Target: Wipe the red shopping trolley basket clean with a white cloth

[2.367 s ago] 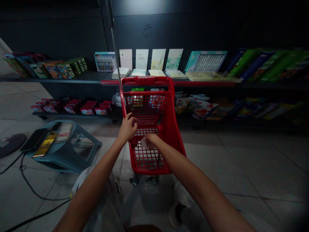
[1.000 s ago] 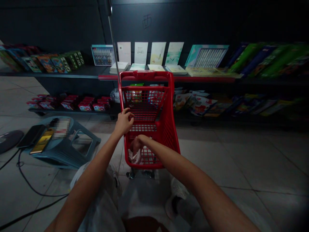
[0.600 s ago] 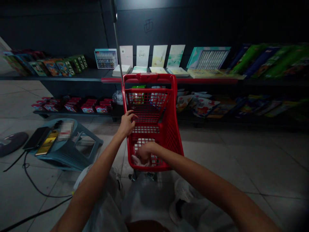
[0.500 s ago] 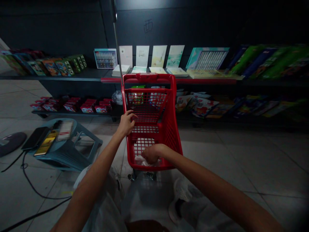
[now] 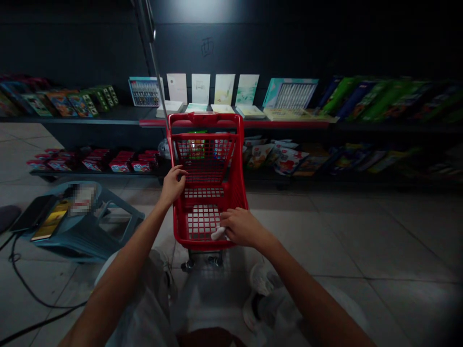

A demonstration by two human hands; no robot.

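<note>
A small red shopping cart with a grid-walled basket stands before my seated legs. My left hand is closed on the cart's left rim, its fingers bent over toward the inside. At the near right corner of the basket, my right hand grips a crumpled white cloth. Part of the cloth sticks out below the fingers, and the rest is hidden in the hand. The cloth is by the near rim; whether it touches the plastic, I cannot tell.
Behind the cart, a dark shelf carries books, boxes and green packs, with snack bags and red packs below. A blue stool at left holds phones; black cables trail beneath. A thin metal pole rises beside the cart.
My right hand has lifted the cloth from the basket's near end up to its near right rim. My left hand keeps its place on the rim. The view has shifted slightly right.
</note>
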